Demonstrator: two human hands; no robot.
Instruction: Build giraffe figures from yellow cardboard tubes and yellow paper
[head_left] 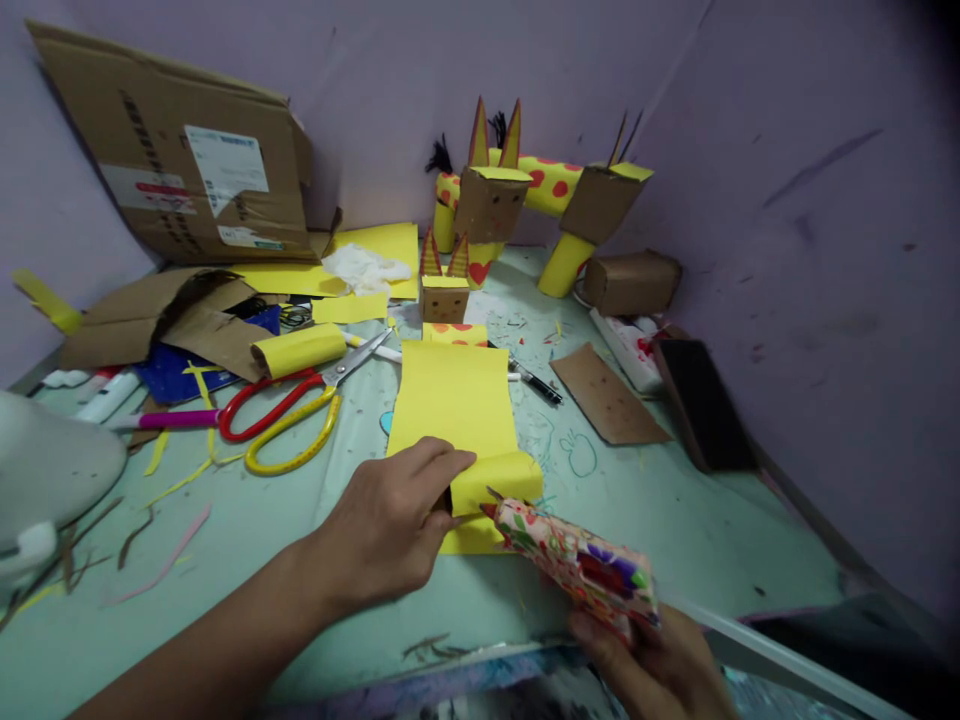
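My left hand [386, 525] is closed on the left end of a short tube [496, 482] with yellow paper around it. The tube lies across a flat sheet of yellow paper [454, 400], which shows both beyond it and in front of it. In my right hand [664, 660] is a glue gun [577, 560] with a flowery covering. Its nozzle points left, close to the tube's near side; whether it touches the paper I cannot tell. My right fingers wrap the handle and are partly hidden.
Scissors [330, 380] lie open on the left beside a yellow-wrapped tube [300, 350]. Yellow paper-and-cardboard animal figures [491, 205] stand at the back. A phone [705, 405], a cardboard piece [607, 395] and a pen [536, 382] are on the right. A large cardboard box [165, 150] leans against the wall.
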